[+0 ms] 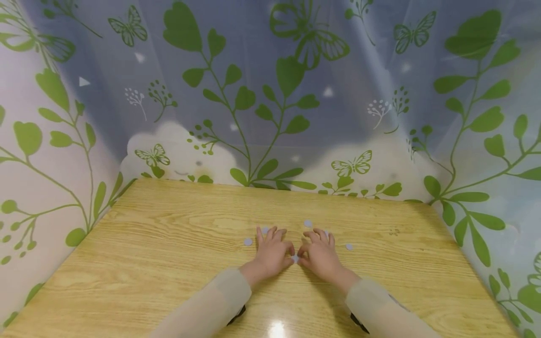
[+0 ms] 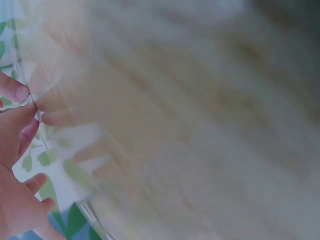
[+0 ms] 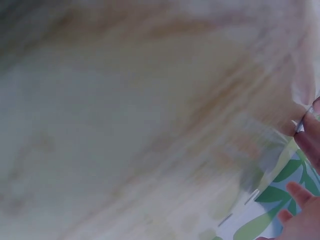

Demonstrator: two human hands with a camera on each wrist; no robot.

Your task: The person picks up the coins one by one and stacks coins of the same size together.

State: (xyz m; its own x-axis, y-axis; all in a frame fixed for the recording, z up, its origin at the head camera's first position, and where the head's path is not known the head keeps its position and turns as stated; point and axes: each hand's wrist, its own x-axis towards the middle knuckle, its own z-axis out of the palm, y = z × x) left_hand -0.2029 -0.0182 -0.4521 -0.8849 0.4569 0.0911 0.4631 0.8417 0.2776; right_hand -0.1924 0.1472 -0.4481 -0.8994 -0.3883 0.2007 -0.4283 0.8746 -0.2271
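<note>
A small flat light-grey disc [image 1: 295, 258] lies at the middle of the wooden table, between the two hands. My left hand [image 1: 271, 253] pinches its left side with thumb and forefinger, the other fingers spread above the wood. On the opposite side my right hand [image 1: 322, 256] holds the disc with its thumb and forefinger. In the left wrist view the left hand [image 2: 17, 125] is at the left edge, its fingertips together at the table surface. The right wrist view shows the fingers of the right hand [image 3: 310, 135] at the right edge, around a thin edge.
More grey discs lie in an arc beyond the hands: one disc [image 1: 248, 241] left, another disc [image 1: 265, 230] behind the left fingers, a disc [image 1: 308, 223] at the back, and a disc [image 1: 349, 246] right. A leaf-patterned curtain [image 1: 253, 117] encloses the wooden table [image 1: 177, 220].
</note>
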